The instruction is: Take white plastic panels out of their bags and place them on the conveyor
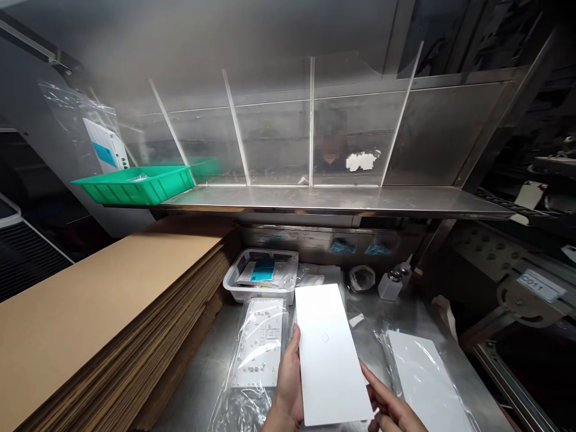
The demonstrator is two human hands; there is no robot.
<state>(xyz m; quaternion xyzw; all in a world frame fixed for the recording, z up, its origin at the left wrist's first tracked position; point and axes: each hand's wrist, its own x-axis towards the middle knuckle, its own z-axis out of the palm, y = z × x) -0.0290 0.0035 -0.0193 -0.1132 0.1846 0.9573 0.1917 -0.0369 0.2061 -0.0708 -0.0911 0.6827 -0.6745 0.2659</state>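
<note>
A long white flat box (329, 354) is held upright over the metal worktop (202, 378), low in the middle of the view. My left hand (288, 390) grips its left edge, thumb on the front face. My right hand (390, 407) holds the lower right corner, fingers curled along the edge. Left of the box lies a clear plastic bag with a white printed sheet inside (258, 348). Right of it lies a second white flat box in a clear bag (425, 378).
A tall stack of brown cardboard sheets (99, 318) fills the left. A clear tray with packets (261, 276) stands behind the box, near a tape roll (361, 277) and a small bottle (390, 285). A steel shelf (333, 201) with clear dividers carries a green bin (135, 183). Machinery stands at right.
</note>
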